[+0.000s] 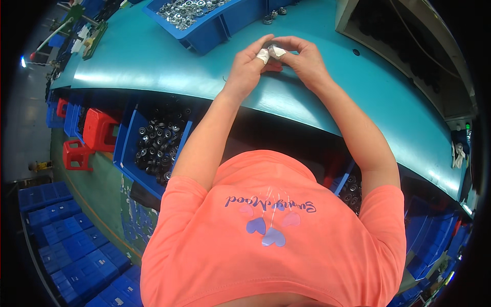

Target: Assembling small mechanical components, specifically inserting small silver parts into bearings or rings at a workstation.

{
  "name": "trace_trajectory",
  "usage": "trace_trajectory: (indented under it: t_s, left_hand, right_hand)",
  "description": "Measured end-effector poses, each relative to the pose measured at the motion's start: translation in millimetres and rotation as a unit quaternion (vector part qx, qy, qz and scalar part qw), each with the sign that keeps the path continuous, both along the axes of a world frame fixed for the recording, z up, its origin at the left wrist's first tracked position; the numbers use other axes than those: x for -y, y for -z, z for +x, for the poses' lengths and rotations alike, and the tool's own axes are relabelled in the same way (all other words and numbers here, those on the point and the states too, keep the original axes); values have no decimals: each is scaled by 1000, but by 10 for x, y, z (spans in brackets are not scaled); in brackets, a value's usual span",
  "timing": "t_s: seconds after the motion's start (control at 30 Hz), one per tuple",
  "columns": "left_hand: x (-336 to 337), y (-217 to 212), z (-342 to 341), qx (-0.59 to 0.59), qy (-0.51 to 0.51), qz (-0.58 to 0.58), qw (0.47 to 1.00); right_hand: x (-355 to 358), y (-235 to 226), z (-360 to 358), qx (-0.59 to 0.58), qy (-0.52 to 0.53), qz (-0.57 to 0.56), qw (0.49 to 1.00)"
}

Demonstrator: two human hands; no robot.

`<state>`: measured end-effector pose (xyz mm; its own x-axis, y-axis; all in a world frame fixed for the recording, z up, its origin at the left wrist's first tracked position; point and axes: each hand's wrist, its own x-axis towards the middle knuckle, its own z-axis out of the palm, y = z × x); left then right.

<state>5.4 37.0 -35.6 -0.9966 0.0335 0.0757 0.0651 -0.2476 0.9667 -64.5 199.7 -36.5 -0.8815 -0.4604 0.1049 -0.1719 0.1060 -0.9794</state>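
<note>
Over the teal worktop, my two hands meet at a small dark round part with a metallic middle. My left hand grips it from the left, its fingers curled around the edge. From the right, my right hand closes on the same part. Both thumbs wear white coverings and press near its middle. Much of the part is hidden by the fingers. Just below the hands, a red object shows in part; I cannot make out its kind.
A blue bin of shiny metal rings stands beyond my left hand, with a few dark parts beside it. Below the worktop, a blue crate holds black wheel-like parts. Red stools and stacked blue crates stand left.
</note>
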Motion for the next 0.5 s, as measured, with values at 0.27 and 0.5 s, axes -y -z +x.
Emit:
trace_trajectory:
  t_s: [0.27,0.5]
  left_hand:
    - [-106,-1,47,-74,-36,-183,980]
    - [-191,1,35,-137,-112,-333,926]
  right_hand:
    - [43,10,-4,22,26,-3,999]
    - [71,-41,20,58,45,-17,997]
